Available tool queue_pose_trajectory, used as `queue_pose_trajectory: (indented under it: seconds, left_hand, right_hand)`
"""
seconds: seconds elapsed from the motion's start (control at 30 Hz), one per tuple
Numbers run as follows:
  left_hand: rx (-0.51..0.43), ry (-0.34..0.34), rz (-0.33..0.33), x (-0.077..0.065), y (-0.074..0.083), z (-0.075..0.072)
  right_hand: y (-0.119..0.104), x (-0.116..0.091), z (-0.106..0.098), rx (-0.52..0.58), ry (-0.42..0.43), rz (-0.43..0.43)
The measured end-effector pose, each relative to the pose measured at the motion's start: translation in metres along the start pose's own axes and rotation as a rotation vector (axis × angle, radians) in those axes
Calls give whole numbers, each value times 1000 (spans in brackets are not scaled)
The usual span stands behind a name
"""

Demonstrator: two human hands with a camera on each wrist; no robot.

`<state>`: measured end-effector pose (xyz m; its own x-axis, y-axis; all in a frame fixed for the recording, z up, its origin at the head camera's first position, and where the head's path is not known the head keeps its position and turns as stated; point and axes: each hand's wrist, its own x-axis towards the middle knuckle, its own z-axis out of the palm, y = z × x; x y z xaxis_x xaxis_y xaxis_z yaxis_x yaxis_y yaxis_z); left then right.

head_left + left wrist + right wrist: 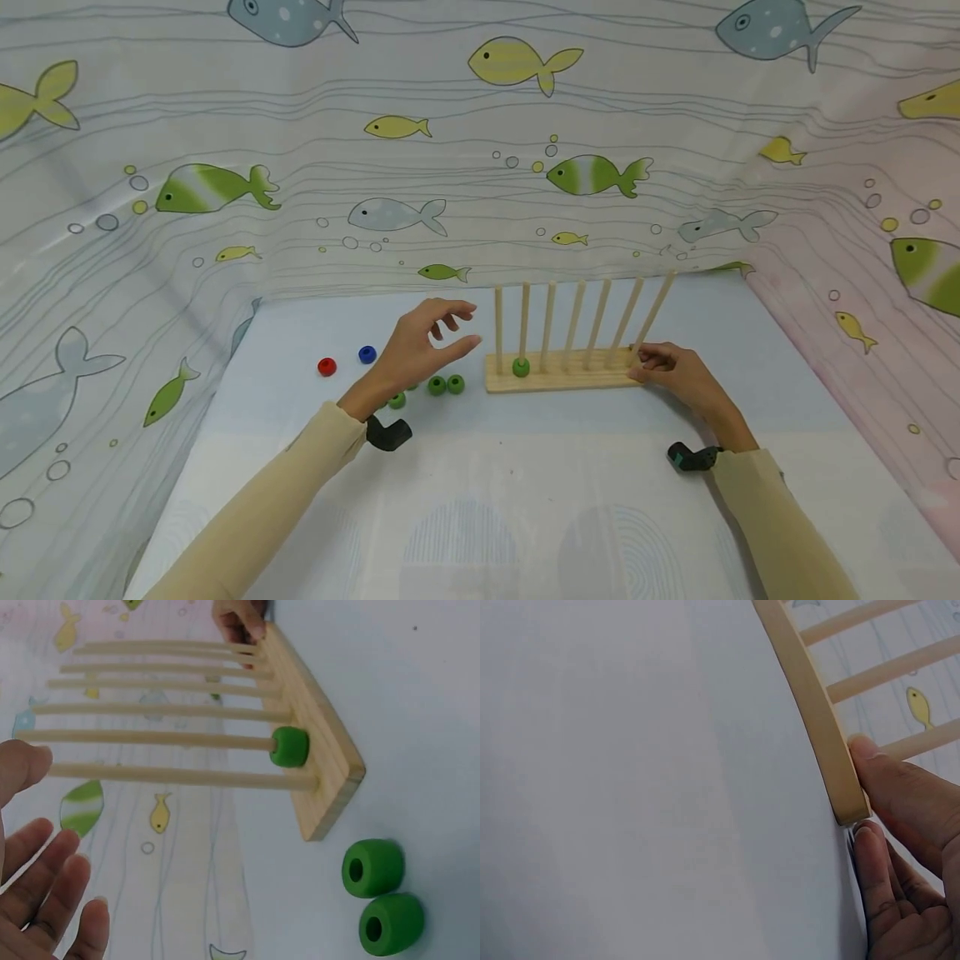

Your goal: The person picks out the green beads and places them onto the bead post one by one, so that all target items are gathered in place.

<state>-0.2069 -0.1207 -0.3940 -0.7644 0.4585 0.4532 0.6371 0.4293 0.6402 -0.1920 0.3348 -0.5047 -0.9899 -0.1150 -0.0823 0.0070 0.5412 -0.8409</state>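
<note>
A wooden peg rack (564,381) with several upright dowels stands on the table. On its second dowel from the left, a green bead (521,367) sits down at the base. My left hand (427,337) hovers left of the rack, thumb and fingers spread apart with nothing between them. At the rack's right end, my right hand (675,371) holds the base. The right wrist view shows the thumb (866,750) on top of the base and the fingers (874,866) against its end. Two green beads (373,868) lie just left of the rack, apart from it.
More green beads (397,401) lie partly hidden under the left wrist. A red bead (327,367) and a blue bead (367,355) are farther left on the white table (525,483). A fish-patterned curtain (465,175) closes off the back and sides.
</note>
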Motion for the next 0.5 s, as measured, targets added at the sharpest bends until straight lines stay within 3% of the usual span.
queue_pose_trajectory:
  seconds: [0.5]
  left_hand:
    - [-4,-17,-129,-38,-21,-3]
  right_hand:
    - [5,2,-2,1,-6,-5]
